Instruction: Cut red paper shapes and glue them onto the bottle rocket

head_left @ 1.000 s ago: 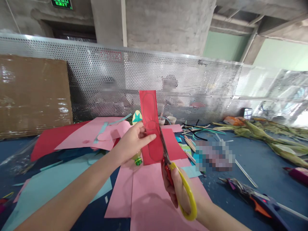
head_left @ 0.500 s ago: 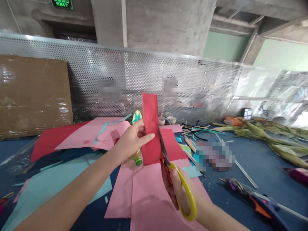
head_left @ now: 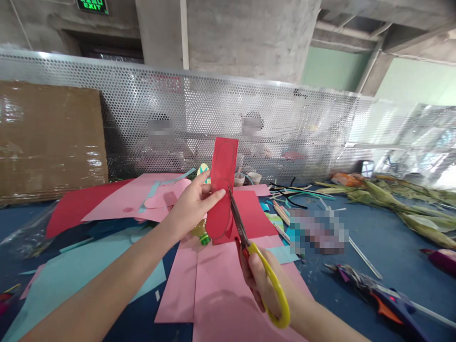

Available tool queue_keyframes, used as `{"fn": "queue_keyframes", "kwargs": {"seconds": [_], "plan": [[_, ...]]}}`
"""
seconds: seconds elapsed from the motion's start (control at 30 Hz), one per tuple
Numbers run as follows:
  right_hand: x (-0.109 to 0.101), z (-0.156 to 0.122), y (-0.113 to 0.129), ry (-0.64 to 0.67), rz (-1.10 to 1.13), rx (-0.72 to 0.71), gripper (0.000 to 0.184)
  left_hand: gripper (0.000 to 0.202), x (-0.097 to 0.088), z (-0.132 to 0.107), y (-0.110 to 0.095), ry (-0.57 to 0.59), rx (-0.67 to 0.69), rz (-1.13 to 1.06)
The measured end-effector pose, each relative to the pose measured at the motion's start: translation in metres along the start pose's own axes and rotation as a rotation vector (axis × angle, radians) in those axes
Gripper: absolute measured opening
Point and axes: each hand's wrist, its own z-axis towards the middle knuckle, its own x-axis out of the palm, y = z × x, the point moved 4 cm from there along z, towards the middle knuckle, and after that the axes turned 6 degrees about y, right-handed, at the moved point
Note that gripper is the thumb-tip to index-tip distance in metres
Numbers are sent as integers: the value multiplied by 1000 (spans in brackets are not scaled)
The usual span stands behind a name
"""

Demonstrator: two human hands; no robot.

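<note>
The left hand (head_left: 190, 202) pinches an upright red paper strip (head_left: 225, 159), thumb in front and fingers behind, with rounded outlines drawn on it. The right hand (head_left: 261, 278) is curled round the handles of the scissors (head_left: 241, 228), their blades at the strip's right side, near the left thumb. The strip is in the middle, above the counter (head_left: 359, 232). Just beside its lower end is a bottle with a green cap (head_left: 204, 238); a red sheet (head_left: 254, 216) lies behind. Pink sheets (head_left: 228, 294) spread below the hands, a light blue sheet (head_left: 89, 270) to the left, a glue gun (head_left: 390, 297) to the right, and farther back corn husks (head_left: 384, 202)
</note>
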Motion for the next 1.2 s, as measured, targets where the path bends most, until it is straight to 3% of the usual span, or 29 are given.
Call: {"fn": "queue_keyframes", "kwargs": {"seconds": [0.13,0.47,1.2], "plan": [[-1,-1,-5,13,1,4,60,54,-3,0,2,-30,-17,27],[0,-1,-6,34,-21,40,66,34,-4,3,3,-49,55,57],[1,-1,-5,28,-17,8,65,36,0,1,2,-69,41,27]]}}
